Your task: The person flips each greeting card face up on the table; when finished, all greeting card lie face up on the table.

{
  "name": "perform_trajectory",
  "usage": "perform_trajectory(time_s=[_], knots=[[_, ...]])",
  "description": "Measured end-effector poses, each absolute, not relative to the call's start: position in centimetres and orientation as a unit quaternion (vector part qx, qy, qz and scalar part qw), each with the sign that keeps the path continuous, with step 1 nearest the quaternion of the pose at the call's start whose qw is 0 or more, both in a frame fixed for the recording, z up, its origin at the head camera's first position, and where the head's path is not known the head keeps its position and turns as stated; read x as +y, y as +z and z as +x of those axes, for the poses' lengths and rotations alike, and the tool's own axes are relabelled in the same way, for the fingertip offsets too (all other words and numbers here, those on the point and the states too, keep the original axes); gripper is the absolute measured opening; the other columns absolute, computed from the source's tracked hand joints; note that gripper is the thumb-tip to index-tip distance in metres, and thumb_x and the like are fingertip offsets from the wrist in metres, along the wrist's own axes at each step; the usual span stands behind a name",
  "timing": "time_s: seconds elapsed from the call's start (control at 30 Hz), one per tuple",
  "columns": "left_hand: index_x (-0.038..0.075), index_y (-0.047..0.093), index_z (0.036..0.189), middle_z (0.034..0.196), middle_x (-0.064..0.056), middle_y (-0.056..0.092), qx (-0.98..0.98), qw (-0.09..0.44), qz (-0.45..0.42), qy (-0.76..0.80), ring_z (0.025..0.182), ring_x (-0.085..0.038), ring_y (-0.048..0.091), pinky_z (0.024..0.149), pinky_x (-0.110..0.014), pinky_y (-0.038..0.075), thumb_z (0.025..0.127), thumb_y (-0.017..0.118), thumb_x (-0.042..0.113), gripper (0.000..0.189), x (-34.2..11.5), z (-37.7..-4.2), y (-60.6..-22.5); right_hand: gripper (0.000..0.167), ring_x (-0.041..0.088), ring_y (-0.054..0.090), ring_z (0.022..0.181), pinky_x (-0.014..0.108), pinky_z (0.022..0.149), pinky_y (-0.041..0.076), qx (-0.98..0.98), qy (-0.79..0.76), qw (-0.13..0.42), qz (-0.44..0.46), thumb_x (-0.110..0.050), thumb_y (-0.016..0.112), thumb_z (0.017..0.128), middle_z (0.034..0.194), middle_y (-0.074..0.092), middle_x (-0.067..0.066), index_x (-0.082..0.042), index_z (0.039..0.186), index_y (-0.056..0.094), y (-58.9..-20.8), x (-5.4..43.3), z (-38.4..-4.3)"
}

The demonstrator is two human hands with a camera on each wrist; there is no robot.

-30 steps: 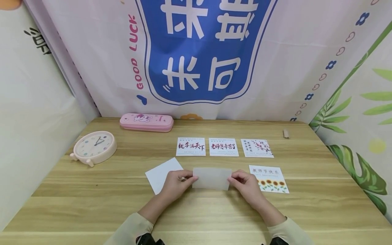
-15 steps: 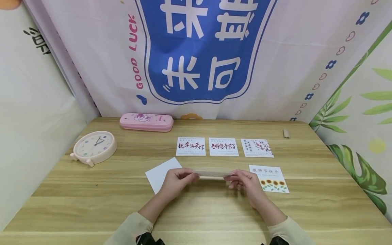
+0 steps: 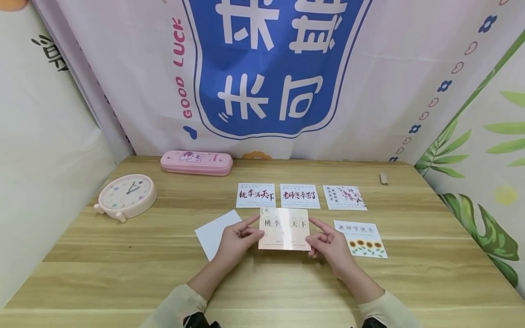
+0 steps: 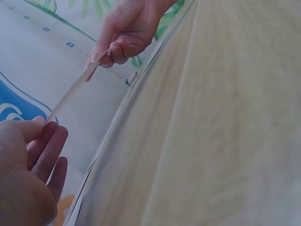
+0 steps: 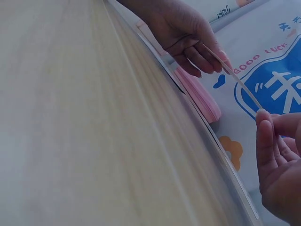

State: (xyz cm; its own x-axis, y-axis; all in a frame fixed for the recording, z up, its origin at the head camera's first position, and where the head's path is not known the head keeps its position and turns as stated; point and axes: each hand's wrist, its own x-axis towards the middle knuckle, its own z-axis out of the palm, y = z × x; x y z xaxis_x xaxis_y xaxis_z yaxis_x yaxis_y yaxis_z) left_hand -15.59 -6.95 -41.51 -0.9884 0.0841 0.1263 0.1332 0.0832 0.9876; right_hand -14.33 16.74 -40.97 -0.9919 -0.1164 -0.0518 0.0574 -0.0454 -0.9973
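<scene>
Between both hands, raised off the table, is a glossy cream card (image 3: 283, 239) with printed characters facing up and a bright glare across its middle. The left hand (image 3: 236, 239) pinches its left edge between thumb and fingers. At the right edge the right hand (image 3: 331, 246) pinches it the same way. Both wrist views show the card edge-on as a thin strip (image 4: 75, 89). A blank white card (image 3: 217, 233) lies tilted beside the left hand. Just past the right hand lies a sunflower card (image 3: 362, 239).
Three printed cards lie in a row farther back: one with red writing (image 3: 256, 196), a second like it (image 3: 300, 197), and a blossom card (image 3: 345, 197). A pink pencil case (image 3: 197, 163), a round clock (image 3: 127, 197) and a small brown object (image 3: 383, 178) are on the wooden table (image 3: 123, 282).
The held card has turned over. Its plain pale side showed first, then it stood nearly edge-on, and now its printed face shows. Both hands stay in about the same place.
</scene>
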Motion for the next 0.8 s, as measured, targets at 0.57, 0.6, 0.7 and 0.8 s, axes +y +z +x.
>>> perform_trajectory(time_s=[0.57, 0.6, 0.7, 0.8], knots=[[-0.008, 0.044, 0.12, 0.096, -0.016, 0.06, -0.767, 0.01, -0.139, -0.627, 0.085, -0.025, 0.057, 0.075, -0.035, 0.046, 0.07, 0.07, 0.007, 0.058, -5.9, -14.4, -39.9, 0.065, 0.02, 0.056, 0.075, 0.028, 0.07, 0.048, 0.764, -0.642, 0.042, -0.053, 0.001, 0.066, 0.071, 0.089, 0.057, 0.013, 0.001, 0.128, 0.036, -40.5, 16.7, -14.6], [-0.01, 0.041, 0.122, 0.099, -0.018, 0.058, -0.771, 0.012, -0.16, -0.616, 0.088, -0.028, 0.055, 0.077, -0.04, 0.044, 0.069, 0.071, 0.006, 0.062, -5.8, -14.1, -39.4, 0.068, 0.021, 0.055, 0.08, 0.028, 0.074, 0.046, 0.781, -0.62, 0.038, -0.068, -0.001, 0.068, 0.07, 0.093, 0.056, 0.013, 0.002, 0.129, 0.034, -40.5, 16.8, -14.5], [-0.014, 0.035, 0.123, 0.101, -0.021, 0.055, -0.781, 0.029, -0.204, -0.59, 0.091, -0.034, 0.051, 0.078, -0.049, 0.04, 0.065, 0.073, 0.001, 0.07, -5.5, -13.6, -38.5, 0.074, 0.027, 0.051, 0.095, 0.032, 0.083, 0.042, 0.816, -0.569, 0.024, -0.096, -0.005, 0.071, 0.069, 0.107, 0.051, 0.013, 0.001, 0.131, 0.03, -40.4, 17.0, -14.4], [-0.012, 0.035, 0.123, 0.097, -0.017, 0.057, -0.791, 0.045, -0.213, -0.572, 0.089, -0.03, 0.053, 0.079, -0.045, 0.042, 0.065, 0.073, 0.002, 0.071, -5.3, -13.8, -39.1, 0.076, 0.031, 0.043, 0.108, 0.04, 0.09, 0.035, 0.831, -0.546, 0.016, -0.104, -0.01, 0.072, 0.069, 0.122, 0.043, 0.014, -0.004, 0.132, 0.03, -40.2, 17.3, -14.1]])
